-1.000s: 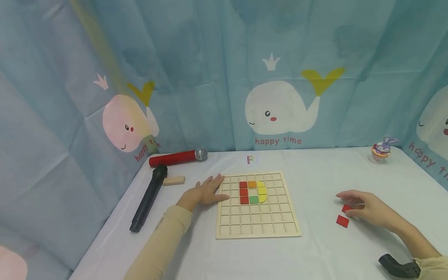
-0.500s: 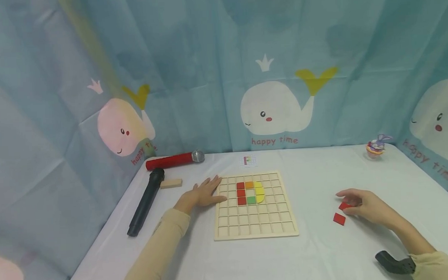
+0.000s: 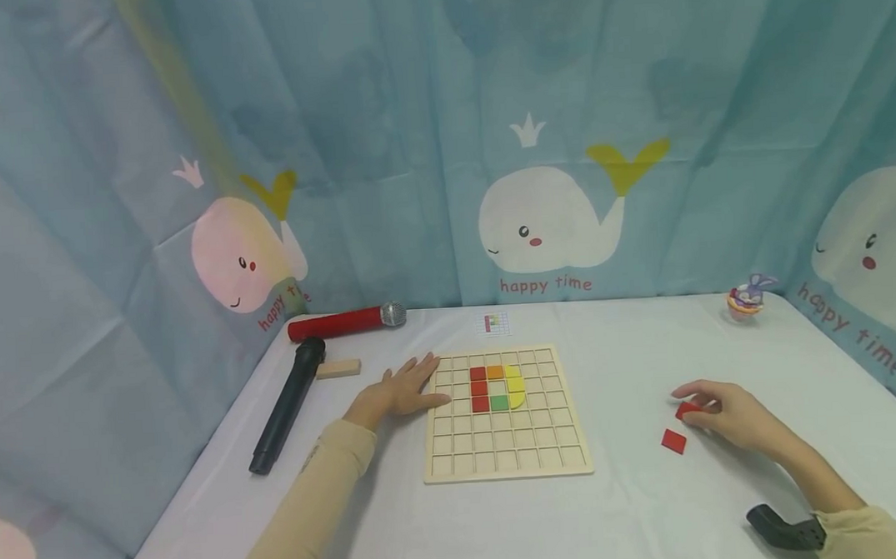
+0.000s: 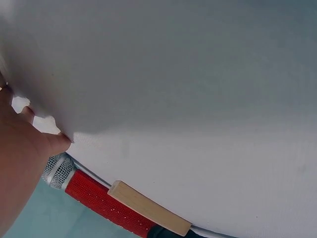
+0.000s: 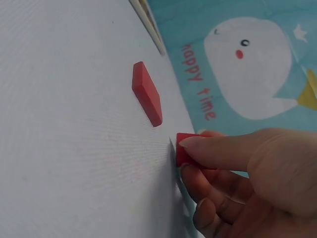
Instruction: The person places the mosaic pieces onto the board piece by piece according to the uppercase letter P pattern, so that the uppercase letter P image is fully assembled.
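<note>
My right hand [image 3: 733,413] pinches a red square tile [image 5: 184,153] between thumb and fingers, at the right part of the table. A second red tile [image 3: 674,441] lies flat just nearer to me. My left hand [image 3: 402,390] rests with fingers spread at the left edge of a wooden grid board [image 3: 500,444]; its thumb and fingertips touch the frame. On the board, red tiles [image 3: 479,388] form a column beside an orange tile [image 3: 495,372], a green tile [image 3: 500,402] and yellow rounded tiles [image 3: 516,386]. In the left wrist view the board is out of sight.
A small pattern card [image 3: 492,323] lies behind the board. To the left are a red microphone [image 3: 337,323], a black microphone [image 3: 288,407] and a wooden block [image 3: 338,368]. A bunny figurine [image 3: 745,298] stands at the back right; a patterned curtain [image 3: 382,149] closes off the rear.
The right thumb and fingers have closed onto the red tile, which now tilts up slightly. The left hand stays at the board, and the head view has shifted a little.
</note>
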Demonstrator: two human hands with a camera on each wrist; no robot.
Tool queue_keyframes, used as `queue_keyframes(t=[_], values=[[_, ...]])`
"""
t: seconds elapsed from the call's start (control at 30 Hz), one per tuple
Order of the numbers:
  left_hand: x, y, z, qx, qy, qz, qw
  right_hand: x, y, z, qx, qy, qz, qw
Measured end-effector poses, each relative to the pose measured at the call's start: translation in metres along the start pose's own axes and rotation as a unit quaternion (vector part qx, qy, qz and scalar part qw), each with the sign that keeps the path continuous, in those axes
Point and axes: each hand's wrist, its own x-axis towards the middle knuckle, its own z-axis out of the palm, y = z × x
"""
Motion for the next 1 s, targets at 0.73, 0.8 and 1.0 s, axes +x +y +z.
queue_keyframes(t=[0.73,0.8,1.0], values=[[0.001,0.000,0.001,-0.007,-0.009,-0.003,0.9999,-0.006,-0.036,-0.009,0.116,-0.015,0.006,0.993],[0.001,0.001,0.001,-0.005,-0.011,-0.007,0.9999,-0.006,-0.038,-0.009,0.130,-0.019,0.009,0.991],[-0.001,0.002,0.000,0.006,-0.008,-0.020,0.9997,-0.002,-0.043,-0.006,0.154,-0.030,0.006,0.988]])
